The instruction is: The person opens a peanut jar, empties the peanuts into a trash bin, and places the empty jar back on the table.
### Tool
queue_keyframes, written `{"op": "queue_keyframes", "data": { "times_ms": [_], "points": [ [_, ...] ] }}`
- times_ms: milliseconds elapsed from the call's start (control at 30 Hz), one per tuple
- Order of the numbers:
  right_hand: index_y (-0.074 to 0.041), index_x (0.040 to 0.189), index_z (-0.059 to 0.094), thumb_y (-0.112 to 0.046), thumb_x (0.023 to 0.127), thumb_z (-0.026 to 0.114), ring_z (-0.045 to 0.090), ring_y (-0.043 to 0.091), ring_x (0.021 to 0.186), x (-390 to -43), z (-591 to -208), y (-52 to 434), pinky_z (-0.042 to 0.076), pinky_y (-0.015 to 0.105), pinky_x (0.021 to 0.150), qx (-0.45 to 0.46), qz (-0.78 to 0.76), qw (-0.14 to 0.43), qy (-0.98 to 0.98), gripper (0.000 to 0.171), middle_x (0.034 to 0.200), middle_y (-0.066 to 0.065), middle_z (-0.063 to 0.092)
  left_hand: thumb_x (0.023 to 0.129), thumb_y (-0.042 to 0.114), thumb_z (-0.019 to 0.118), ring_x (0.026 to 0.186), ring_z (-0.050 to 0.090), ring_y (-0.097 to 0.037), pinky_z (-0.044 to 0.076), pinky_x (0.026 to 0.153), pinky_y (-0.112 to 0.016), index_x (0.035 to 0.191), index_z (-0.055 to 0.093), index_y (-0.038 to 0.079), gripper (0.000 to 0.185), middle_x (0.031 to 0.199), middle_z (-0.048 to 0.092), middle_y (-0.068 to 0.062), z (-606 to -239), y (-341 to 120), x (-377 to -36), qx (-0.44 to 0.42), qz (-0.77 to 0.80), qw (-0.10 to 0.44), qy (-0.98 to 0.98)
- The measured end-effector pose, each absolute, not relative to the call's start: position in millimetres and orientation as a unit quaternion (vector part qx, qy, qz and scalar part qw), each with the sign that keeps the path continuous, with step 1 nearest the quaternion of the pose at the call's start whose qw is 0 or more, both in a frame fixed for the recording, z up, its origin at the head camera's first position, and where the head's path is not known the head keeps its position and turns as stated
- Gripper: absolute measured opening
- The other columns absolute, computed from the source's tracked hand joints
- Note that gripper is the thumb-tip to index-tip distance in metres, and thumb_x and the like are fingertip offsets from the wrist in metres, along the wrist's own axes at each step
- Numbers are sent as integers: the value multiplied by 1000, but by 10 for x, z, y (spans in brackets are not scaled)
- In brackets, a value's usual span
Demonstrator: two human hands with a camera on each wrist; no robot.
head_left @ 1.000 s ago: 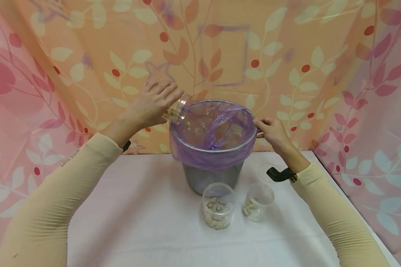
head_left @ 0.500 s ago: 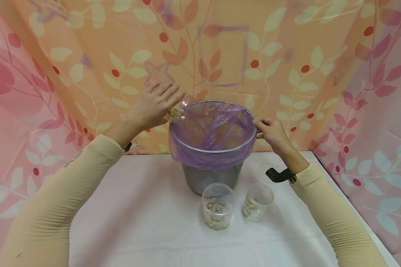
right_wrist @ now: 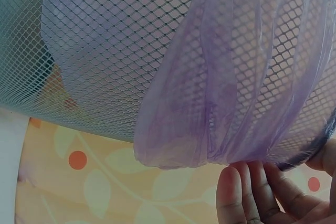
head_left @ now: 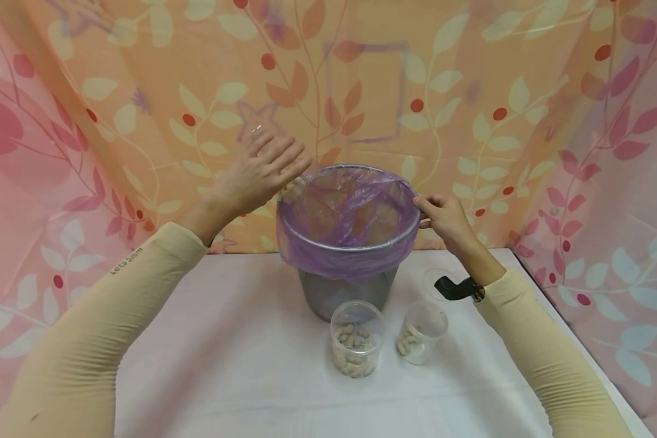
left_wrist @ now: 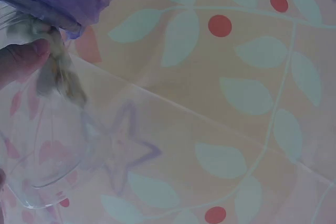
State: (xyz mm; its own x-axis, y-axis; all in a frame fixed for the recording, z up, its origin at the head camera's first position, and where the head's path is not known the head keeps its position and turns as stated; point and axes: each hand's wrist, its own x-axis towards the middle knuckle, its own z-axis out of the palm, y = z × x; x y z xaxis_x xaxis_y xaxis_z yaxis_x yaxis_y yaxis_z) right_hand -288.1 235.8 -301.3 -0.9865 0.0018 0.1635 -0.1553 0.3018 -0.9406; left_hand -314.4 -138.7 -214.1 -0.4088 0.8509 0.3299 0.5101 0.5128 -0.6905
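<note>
My left hand [head_left: 265,170] grips a clear plastic jar [left_wrist: 47,174], tipped over the left rim of a grey mesh wastebasket [head_left: 350,295]. Unshelled peanuts [left_wrist: 60,80] lie toward the jar's mouth in the left wrist view; my hand hides most of the jar from the head view. A purple bin bag [head_left: 339,258] lines the basket and folds down over its rim. On the right side, my right hand [head_left: 449,219] pinches the rim, thumb on top. Its fingers [right_wrist: 231,192] lie under the bag's edge in the right wrist view.
In front of the basket stand two clear tubs: a larger one [head_left: 380,340] with several peanuts and a smaller one [head_left: 429,344] with fewer. A clear round lid [head_left: 429,287] lies near the right wrist. Patterned cloth [head_left: 460,73] encloses the white table [head_left: 224,365].
My left hand has turned and shifted slightly right, tipping the jar further, so less of it shows. A peanut seen falling inside the bag a second ago is gone from view. My right hand stays put.
</note>
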Motion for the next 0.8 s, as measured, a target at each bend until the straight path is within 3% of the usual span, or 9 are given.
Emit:
{"op": "queue_keyframes", "data": {
  "times_ms": [400,533,633,800],
  "points": [
    [14,117,55,-25,99,56,61,1,73,-2866,-3003,2340,56,14,65,48,598,71,-797,43,77,-16,60,76,17,82,143,34,-33,31,115,-53,149,34,11,88,154,38,-15,-2177,-1407,-3154,-413,198,320,-829],
    [14,116,55,-25,99,56,61,0,72,-2865,-3007,2338,56,14,65,47,600,71,-795,43,76,-16,60,79,20,81,145,31,-31,28,118,-51,151,29,9,89,156,34,-14,-2187,-1421,-3153,-410,207,319,-829],
    [14,116,55,-25,99,56,61,0,72,-2864,-3008,2337,56,14,65,45,601,72,-795,43,76,-15,60,82,17,77,146,30,-29,23,121,-47,152,29,8,85,157,33,-11,-2193,-1432,-3161,-411,233,337,-814],
    [14,117,55,-26,99,56,60,0,72,-2863,-3005,2334,56,14,65,46,600,74,-795,44,76,-15,60,75,9,82,147,29,-25,21,122,-43,152,32,13,91,158,33,-7,-2202,-1440,-3175,-414,306,380,-768]
  ]
}}
